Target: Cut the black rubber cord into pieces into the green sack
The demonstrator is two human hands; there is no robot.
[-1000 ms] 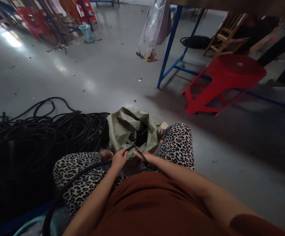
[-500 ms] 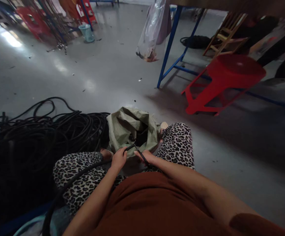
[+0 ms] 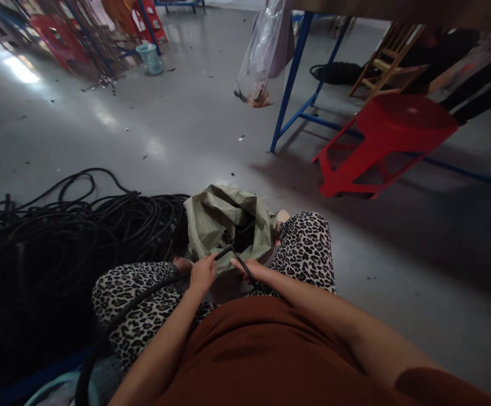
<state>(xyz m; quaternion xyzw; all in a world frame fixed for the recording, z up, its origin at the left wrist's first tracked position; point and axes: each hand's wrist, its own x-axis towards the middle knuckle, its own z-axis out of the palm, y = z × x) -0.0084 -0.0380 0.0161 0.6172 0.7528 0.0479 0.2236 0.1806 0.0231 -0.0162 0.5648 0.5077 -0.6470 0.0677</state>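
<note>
My left hand [image 3: 203, 273] is closed around a black rubber hose [image 3: 144, 294], whose end sticks out past my fingers over the sack. The hose runs back across my left thigh to the lower left. In my closed right hand [image 3: 251, 268] is a slim tool with a black handle, looking like scissors [image 3: 245, 269]. Its narrow tip meets the hose near its end; whether the blades are apart is too small to tell. Just beneath both hands, between my feet, an open greenish woven sack [image 3: 203, 217] stands with dark contents, hard to make out.
A large heap of black hose [image 3: 101, 225] lies at my left. A light blue tub [image 3: 51, 389] shows at lower left. Ahead right are a red stool [image 3: 398, 129], a blue-legged table [image 3: 292, 84] and a hanging plastic bag [image 3: 258, 62]. A small basket [image 3: 149, 58] stands farther off.
My left hand has shifted very slightly left along the hose. The right hand and its tool stay almost in place. A person's dark-clothed leg at the far right has moved.
</note>
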